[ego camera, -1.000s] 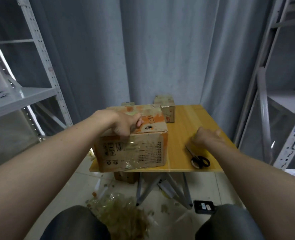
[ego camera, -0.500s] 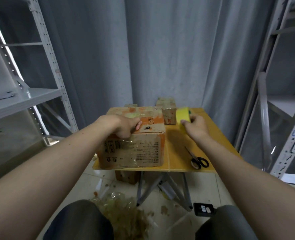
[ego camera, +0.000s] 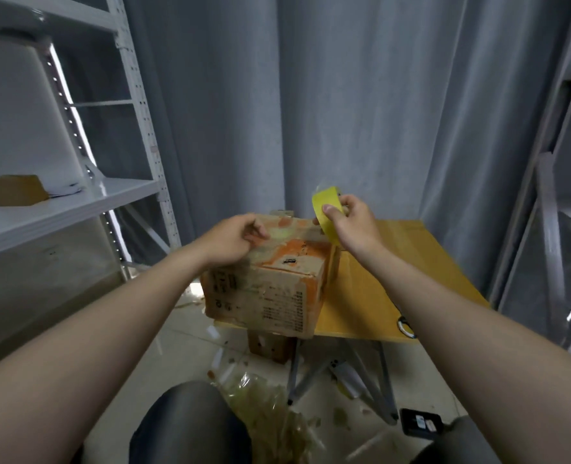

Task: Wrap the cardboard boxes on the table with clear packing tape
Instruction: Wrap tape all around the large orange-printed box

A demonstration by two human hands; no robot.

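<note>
Head view: a worn orange-and-brown cardboard box (ego camera: 277,289) sits at the 8 o'clock corner of the yellow wooden worktop (ego camera: 394,262). The left hand (ego camera: 234,244) rests curled on the box top; I cannot tell if it pinches anything. The right hand (ego camera: 351,226) grips a yellowish tape roll (ego camera: 324,209) at the box's 1 o'clock. Taping looks about to start, and the next move calls for freeing the tape end.

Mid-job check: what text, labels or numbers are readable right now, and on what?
Nothing reads clearly.
Front of the cardboard box: printed rows and symbols, too blurred.
White labels on the black device on the floor: too small.
Yellow tape roll: no print visible.
</note>
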